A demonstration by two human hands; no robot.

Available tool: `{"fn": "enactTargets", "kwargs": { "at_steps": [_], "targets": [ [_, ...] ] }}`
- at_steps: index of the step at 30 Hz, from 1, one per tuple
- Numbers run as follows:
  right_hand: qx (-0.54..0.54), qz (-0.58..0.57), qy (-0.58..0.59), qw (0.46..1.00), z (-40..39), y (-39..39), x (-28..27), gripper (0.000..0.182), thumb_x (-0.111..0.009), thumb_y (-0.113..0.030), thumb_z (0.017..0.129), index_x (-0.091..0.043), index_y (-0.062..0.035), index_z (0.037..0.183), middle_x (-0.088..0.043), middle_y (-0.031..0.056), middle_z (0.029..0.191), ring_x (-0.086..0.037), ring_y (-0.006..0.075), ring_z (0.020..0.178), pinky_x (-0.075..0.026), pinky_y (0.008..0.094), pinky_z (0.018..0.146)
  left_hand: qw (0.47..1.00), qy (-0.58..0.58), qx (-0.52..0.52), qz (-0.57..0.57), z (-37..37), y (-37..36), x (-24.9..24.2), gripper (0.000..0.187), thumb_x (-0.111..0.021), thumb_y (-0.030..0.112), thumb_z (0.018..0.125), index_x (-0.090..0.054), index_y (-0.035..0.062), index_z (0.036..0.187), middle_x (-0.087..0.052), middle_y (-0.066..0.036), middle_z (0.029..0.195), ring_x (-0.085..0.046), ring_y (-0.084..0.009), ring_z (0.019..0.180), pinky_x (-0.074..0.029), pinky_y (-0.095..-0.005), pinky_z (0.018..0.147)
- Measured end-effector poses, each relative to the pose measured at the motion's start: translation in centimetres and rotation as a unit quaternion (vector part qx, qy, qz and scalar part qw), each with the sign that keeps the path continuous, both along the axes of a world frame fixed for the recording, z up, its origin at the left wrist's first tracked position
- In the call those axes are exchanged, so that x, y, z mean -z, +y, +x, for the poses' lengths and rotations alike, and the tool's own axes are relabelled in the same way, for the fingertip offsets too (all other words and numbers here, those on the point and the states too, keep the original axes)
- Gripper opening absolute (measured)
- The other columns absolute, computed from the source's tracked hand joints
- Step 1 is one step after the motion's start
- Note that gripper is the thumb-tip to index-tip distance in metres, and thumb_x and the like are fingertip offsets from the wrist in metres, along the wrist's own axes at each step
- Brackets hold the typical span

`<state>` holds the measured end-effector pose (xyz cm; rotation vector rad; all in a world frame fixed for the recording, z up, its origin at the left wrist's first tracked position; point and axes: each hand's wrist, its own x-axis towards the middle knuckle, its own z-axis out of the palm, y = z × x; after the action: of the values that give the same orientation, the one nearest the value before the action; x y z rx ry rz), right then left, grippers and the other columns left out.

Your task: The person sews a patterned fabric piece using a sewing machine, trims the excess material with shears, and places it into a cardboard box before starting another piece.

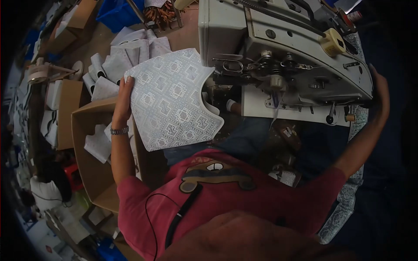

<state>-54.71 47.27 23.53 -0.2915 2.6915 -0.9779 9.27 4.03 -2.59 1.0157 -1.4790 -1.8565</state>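
Observation:
My left hand (123,99), with a metal watch at the wrist, grips the left edge of a pale patterned piece (167,102). The piece has white and grey geometric motifs and a curved cut-out on its right side. Its right end lies close to the grey-white sewing machine (270,39), where dark parts partly hide what is behind. My right hand (381,89) reaches round the right end of the machine head; its fingers are mostly hidden behind it.
An open cardboard box (93,193) with pale pieces inside stands left of my body. More pale pieces (141,48) are piled beyond it, near a blue crate (116,16). A long patterned strip (342,209) hangs at the right. Another person (45,193) is at the far left.

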Motion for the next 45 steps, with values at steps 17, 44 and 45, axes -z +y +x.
{"fn": "enactTargets", "kwargs": {
  "at_steps": [17,44,45],
  "targets": [
    [0.038,-0.016,0.572,0.819,9.9,3.1,5.4,0.035,-0.071,-0.038,0.092,-0.076,-0.0073,0.108,-0.074,0.0099,0.104,-0.071,0.0165,0.092,-0.057,0.0312,0.081,0.99,-0.001,-0.014,0.143,3.0,-1.5,3.8,0.066,-0.053,0.051,0.1,-0.049,-0.002,0.139,-0.062,-0.017,0.129,-0.065,-0.0251,0.111,-0.055,-0.035,0.092],
    [-0.33,-0.384,-0.296,0.81,36.7,-13.0,32.2,0.021,-0.048,-0.011,0.104,-0.056,-0.0038,0.122,-0.062,0.0044,0.095,-0.061,0.0131,0.086,-0.049,0.0282,0.078,0.998,-0.016,0.004,0.066,5.1,-0.9,2.3,0.046,-0.051,0.041,0.104,-0.053,0.0027,0.129,-0.06,-0.005,0.116,-0.058,-0.0138,0.104,-0.048,-0.0288,0.093],
    [-0.326,-0.387,-0.293,0.811,37.0,-14.4,32.7,0.021,-0.048,-0.011,0.104,-0.056,-0.0038,0.122,-0.062,0.0044,0.095,-0.061,0.0131,0.086,-0.049,0.0282,0.078,0.997,-0.017,0.007,0.073,5.2,-0.9,2.3,0.047,-0.051,0.041,0.104,-0.052,0.0031,0.131,-0.059,-0.005,0.118,-0.057,-0.014,0.106,-0.047,-0.0292,0.095]
  ]
}}
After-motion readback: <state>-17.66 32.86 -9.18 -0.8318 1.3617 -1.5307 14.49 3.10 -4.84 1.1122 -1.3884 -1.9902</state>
